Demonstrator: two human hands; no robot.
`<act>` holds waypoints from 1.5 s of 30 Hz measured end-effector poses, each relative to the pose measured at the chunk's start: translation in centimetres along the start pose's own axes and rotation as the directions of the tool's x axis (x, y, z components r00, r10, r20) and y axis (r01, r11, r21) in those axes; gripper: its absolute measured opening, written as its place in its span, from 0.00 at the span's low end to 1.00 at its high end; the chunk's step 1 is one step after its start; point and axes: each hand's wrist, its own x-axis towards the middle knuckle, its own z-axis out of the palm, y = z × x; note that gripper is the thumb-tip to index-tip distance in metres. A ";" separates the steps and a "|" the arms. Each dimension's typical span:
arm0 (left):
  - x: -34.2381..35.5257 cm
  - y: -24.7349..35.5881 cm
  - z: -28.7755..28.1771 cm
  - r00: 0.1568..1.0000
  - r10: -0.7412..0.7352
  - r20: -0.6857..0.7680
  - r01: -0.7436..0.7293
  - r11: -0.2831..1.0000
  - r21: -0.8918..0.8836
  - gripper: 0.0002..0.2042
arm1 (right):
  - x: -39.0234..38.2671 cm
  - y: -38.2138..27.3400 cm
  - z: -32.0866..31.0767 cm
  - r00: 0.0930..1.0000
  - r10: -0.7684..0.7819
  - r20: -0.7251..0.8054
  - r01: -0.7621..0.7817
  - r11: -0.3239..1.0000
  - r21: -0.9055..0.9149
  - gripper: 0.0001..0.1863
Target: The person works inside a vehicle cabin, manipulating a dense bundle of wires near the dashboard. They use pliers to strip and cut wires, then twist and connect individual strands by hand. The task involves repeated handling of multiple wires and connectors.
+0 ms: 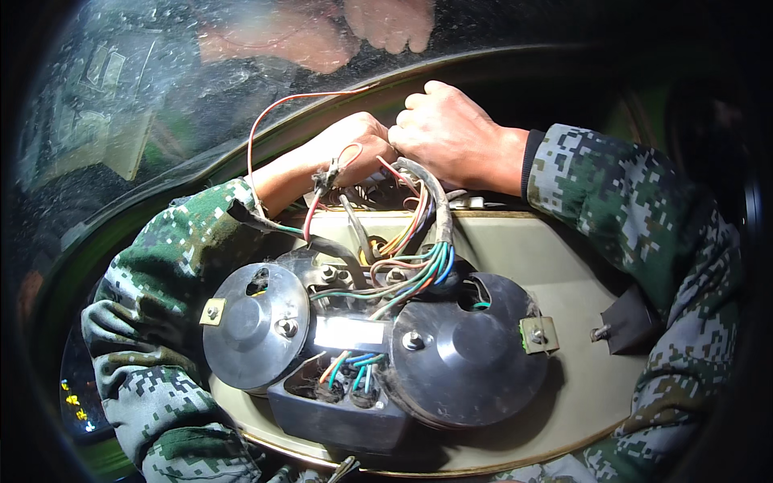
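My left hand (360,147) and my right hand (451,135) meet beyond the far edge of a beige instrument panel (576,274). Both are closed, knuckles nearly touching; whatever the fingers grip is hidden. Next to my left hand stand a taped wire joint (325,179) and a thin red wire (256,133) that loops over my wrist. Below my right hand, a sheathed wire bundle (441,211) fans into several coloured wires (431,270). These run over the panel's back, between a smaller round black gauge housing (241,342) and a larger one (475,370).
A black box-shaped housing (338,419) with wires plugged in sits at the panel's near side. A black bracket (632,322) with a stud is at the right. Past my hands, a dirty windshield (185,97) reflects them. Camouflage sleeves flank the panel.
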 end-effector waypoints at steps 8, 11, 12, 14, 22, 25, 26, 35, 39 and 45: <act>-0.5 -2.7 1.3 0.827 0.556 -0.084 -0.533 0.823 0.197 0.10 | 0.7 1.9 -1.1 0.998 0.001 -0.067 -0.002 1.000 -0.012 0.09; -0.9 -3.2 0.8 0.931 0.364 -0.028 -0.345 0.901 0.262 0.07 | 1.5 2.3 -1.5 0.992 -0.028 -0.122 0.054 0.976 0.209 0.07; -1.2 -3.1 0.5 0.973 0.225 -0.045 -0.216 0.964 0.158 0.06 | 1.8 2.4 -1.7 0.999 0.018 -0.031 -0.010 0.971 0.238 0.07; -1.7 -2.6 0.5 0.988 -0.153 -0.009 0.151 0.982 -0.114 0.08 | 1.9 2.8 -2.1 0.995 0.047 0.091 -0.074 0.946 0.317 0.06; -1.4 -1.7 0.1 0.879 -0.470 0.077 0.453 0.775 -0.441 0.12 | 0.4 4.5 -2.2 0.914 0.209 0.348 -0.298 0.927 0.226 0.08; -1.4 -1.9 -0.2 0.868 -0.491 0.076 0.478 0.785 -0.394 0.12 | 0.7 4.6 -2.2 0.923 0.234 0.306 -0.333 0.883 0.330 0.06; -1.5 -1.9 -0.3 0.866 -0.494 0.074 0.481 0.784 -0.392 0.12 | 0.8 4.6 -2.2 0.917 0.228 0.328 -0.340 0.876 0.341 0.08; -1.7 -2.1 -0.8 0.874 -0.481 0.068 0.469 0.798 -0.378 0.12 | 2.1 3.2 -2.2 0.929 0.231 0.287 -0.368 0.627 0.686 0.14; -1.5 -2.6 -0.7 0.857 -0.506 0.095 0.494 0.756 -0.429 0.10 | 2.6 1.8 -1.9 0.943 0.213 0.254 -0.332 0.593 0.733 0.11; -1.7 -2.9 -1.0 0.861 -0.487 0.148 0.495 0.734 -0.465 0.09 | 2.8 1.4 -1.8 0.962 0.204 0.181 -0.268 0.588 0.763 0.11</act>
